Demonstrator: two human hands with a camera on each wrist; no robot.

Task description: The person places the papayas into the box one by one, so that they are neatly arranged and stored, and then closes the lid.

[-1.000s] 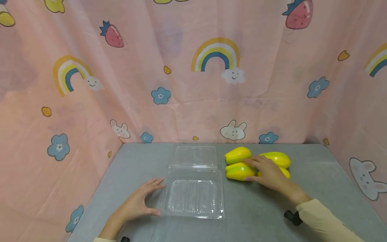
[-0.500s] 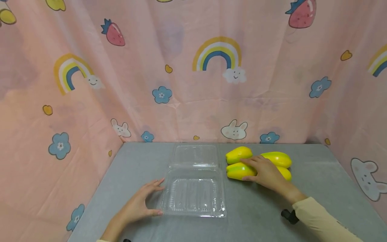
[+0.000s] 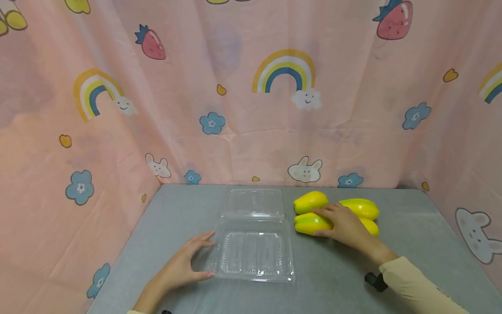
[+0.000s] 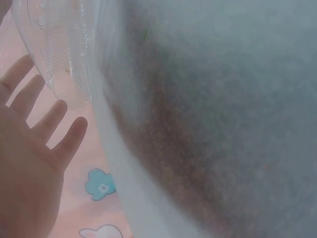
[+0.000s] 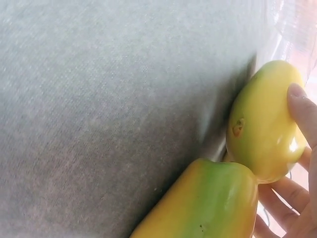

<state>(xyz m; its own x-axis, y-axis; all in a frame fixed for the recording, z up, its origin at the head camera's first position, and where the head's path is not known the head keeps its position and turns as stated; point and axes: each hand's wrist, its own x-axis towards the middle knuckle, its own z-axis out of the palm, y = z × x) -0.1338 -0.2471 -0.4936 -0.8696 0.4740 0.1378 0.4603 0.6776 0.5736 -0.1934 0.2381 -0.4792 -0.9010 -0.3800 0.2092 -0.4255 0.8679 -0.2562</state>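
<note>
you wear a cream fabric sleeve point(image 3: 419, 285) at lower right, a small black device point(image 3: 376, 282) beside it; another cream sleeve edge point(image 3: 134, 312) shows at bottom left.

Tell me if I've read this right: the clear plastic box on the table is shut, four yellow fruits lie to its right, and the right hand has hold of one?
Not quite: the clear plastic box on the table is open. The head view shows its lid folded back. The four yellow fruits and right hand are as you say.
</note>
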